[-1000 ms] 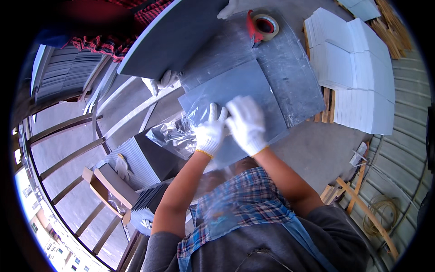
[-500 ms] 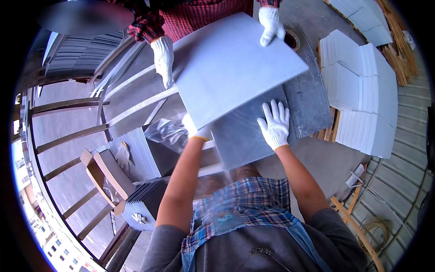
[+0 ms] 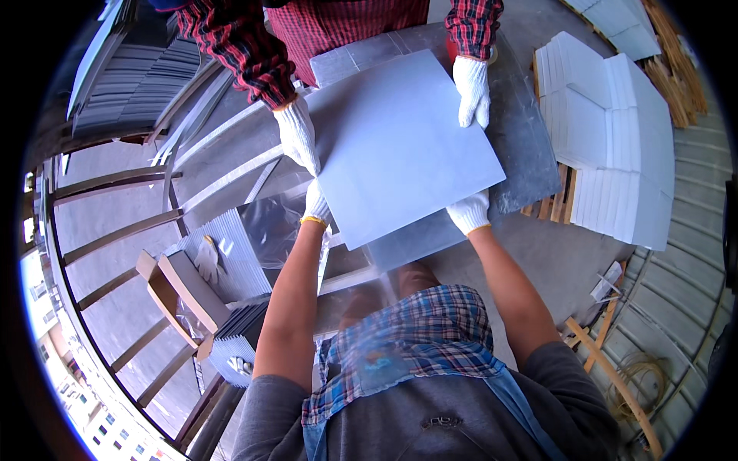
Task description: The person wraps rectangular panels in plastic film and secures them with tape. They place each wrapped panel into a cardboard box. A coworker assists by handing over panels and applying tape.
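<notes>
Panel (image 3: 403,146) between left hand (image 3: 315,203) and partly covered right hand (image 3: 470,212), both grips unclear; looks stiff, probably light, slippery, best held by opposite edges

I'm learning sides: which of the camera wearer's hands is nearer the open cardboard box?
Left: the left hand is ahead and right of the open cardboard box; the right hand is farther right.

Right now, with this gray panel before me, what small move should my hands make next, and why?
Perhaps slide your right hand outward, clear of the upper panel: your fingers are hidden beneath its near edge, and the co-worker's hands are on its sides, so a pinch seems possible.
</notes>
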{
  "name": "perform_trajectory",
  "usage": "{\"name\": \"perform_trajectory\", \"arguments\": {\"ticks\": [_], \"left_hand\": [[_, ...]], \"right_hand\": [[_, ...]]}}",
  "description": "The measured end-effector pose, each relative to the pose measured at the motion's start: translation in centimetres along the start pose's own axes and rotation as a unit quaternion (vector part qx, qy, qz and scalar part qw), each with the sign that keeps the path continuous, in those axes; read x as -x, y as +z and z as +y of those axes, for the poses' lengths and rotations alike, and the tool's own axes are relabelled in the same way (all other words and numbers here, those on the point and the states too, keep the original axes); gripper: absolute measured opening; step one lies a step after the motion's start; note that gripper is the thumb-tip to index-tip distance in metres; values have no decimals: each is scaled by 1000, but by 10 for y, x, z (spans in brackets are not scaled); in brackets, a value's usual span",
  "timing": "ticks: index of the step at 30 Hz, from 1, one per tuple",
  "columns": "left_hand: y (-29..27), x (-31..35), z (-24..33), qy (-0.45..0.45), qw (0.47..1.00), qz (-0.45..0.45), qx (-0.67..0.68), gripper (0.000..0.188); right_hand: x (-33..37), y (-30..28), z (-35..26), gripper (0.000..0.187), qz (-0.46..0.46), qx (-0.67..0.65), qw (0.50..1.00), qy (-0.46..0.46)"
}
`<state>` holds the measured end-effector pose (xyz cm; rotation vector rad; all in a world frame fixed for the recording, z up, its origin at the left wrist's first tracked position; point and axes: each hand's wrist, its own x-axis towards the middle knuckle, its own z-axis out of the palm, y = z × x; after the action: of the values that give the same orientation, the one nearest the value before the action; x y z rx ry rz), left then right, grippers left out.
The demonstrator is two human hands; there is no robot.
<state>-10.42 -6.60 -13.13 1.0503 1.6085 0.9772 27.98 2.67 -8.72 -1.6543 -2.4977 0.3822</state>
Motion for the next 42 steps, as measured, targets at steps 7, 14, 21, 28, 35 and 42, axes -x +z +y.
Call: {"name": "perform_trajectory", "arguments": {"ticks": [7,14,21,28,35,42], "left_hand": [[6,3,-38,-171,908,-4,383,38],[32,12,-5,-198,887,15,417,41],[21,53,71,-315,858,141,381,24],[-10,115,91,-247,932,183,190,33],[-35,197,124,-245,888,269,280,23],[-34,285,121,-236,753,249,562,25]], "right_hand": [[24,-61,23,51,140,127,980,56],[50,-41,49,49,285,27,930,230],[104,-42,59,44,316,-24,875,365],[181,-58,46,43,219,-109,878,412],[197,-88,-114,32,19,-356,909,214],[168,-84,-271,119,-177,-199,917,-298]]}}
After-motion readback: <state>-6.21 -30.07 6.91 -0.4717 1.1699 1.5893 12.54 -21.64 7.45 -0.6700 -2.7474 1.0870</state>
